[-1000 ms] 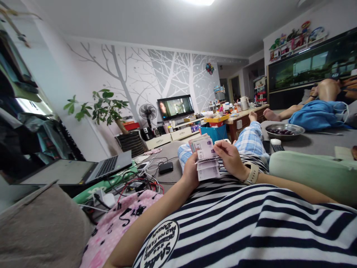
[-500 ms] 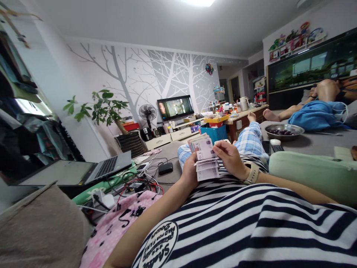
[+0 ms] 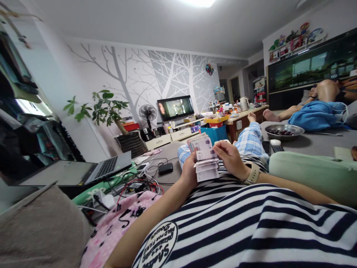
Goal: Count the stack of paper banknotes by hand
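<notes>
A stack of banknotes (image 3: pixel 205 154), pale with purple print, is held above my lap. My left hand (image 3: pixel 190 169) is closed round its left side. Some notes stand up at the top, while others fold down over the front and hang below the fingers. My right hand (image 3: pixel 229 158), with a pale watch (image 3: pixel 253 173) on its wrist, pinches the right edge of a note between thumb and fingertips. The striped shirt (image 3: pixel 251 223) lies just beneath both hands. Part of the left fingers is hidden behind the notes.
To the left are an open laptop (image 3: pixel 107 166), tangled cables (image 3: pixel 139 184) and a black box (image 3: pixel 165 168). A metal bowl of dark fruit (image 3: pixel 284 137) and a green cushion (image 3: pixel 309 175) are at right. Another person's bent leg (image 3: pixel 329 91) shows beyond a blue cloth (image 3: pixel 315 115).
Hardly anything differs. The banknotes have tilted very slightly, and both hands keep their hold in nearly the same place.
</notes>
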`<state>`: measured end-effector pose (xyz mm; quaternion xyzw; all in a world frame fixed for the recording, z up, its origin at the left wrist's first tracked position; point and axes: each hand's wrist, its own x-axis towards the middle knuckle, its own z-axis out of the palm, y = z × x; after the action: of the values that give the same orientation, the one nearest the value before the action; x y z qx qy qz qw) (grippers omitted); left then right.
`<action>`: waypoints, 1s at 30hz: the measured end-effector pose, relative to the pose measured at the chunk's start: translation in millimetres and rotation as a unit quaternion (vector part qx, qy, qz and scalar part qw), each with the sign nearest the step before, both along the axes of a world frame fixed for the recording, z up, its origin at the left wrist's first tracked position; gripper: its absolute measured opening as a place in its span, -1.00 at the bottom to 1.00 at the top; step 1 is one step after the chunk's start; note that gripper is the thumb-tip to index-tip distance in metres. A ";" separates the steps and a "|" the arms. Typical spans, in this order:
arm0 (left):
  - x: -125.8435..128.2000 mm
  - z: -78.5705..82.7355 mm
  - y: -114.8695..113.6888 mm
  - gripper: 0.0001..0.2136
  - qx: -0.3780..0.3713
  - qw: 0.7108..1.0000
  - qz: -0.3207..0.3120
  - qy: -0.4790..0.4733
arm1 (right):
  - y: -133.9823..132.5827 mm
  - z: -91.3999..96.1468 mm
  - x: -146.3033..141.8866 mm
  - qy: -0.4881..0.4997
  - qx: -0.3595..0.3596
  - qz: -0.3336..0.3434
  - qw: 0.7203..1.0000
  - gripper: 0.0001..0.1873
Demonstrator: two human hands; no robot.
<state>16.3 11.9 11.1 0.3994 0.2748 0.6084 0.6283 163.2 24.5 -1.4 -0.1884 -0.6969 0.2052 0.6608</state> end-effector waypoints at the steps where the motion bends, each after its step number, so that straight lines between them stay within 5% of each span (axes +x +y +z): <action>1: 0.1 0.3 -0.1 -0.71 0.002 1.000 -0.003 0.000 | 0.0 0.1 -0.1 0.000 0.000 0.000 1.000 -0.66; 10: 5.0 6.4 -3.3 -0.66 -0.029 0.999 0.026 -0.022 | -4.0 2.3 -0.3 -0.036 -0.026 0.044 0.998 -0.58; 16: 1.6 2.6 -3.6 -0.71 -0.016 0.999 0.037 0.000 | 5.0 0.1 -0.9 -0.010 -0.053 -0.038 0.998 -0.67; 30: 1.2 -0.8 -0.2 -0.72 -0.010 0.999 0.040 0.009 | 6.1 0.4 -0.6 -0.001 -0.057 -0.083 0.995 -0.68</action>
<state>17.5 11.8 10.4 0.3877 0.3022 0.6266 0.6047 162.6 30.7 -0.9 -0.2831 -0.6667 0.1895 0.6629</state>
